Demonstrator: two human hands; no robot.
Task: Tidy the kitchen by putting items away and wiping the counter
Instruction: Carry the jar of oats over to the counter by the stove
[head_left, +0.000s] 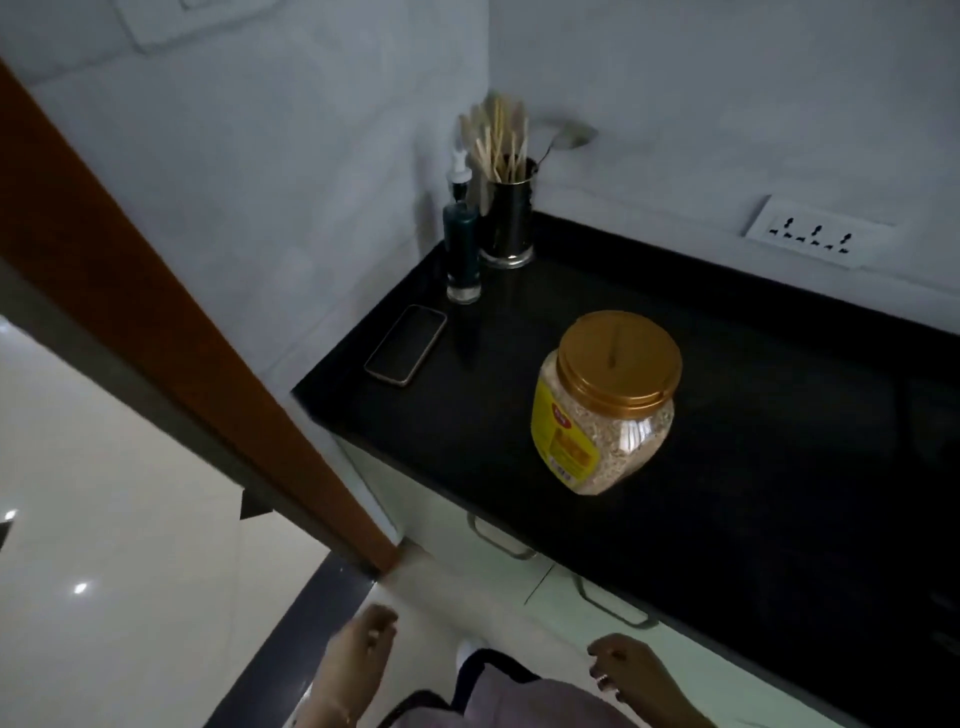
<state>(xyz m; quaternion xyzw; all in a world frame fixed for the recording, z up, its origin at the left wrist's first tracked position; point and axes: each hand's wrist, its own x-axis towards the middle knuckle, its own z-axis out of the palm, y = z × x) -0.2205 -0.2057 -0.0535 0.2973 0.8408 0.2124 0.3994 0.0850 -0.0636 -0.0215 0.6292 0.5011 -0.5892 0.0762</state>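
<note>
Jar (605, 402) left lid-on mid counter (779, 441), within reach (likely next stowed); left hand (363, 644) and right hand (623, 670) held low, loosely curled, nothing gripped

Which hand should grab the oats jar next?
Right, probably. The right hand is empty, loosely curled, below the counter edge roughly under the gold-lidded jar. The left hand hangs farther left, over the floor.

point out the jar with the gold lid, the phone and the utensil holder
jar (605, 415), head view, on the clear body just below the gold lid
phone (406, 344), head view, on the middle of its dark screen
utensil holder (508, 218), head view, on the steel wall below the wooden sticks
</note>
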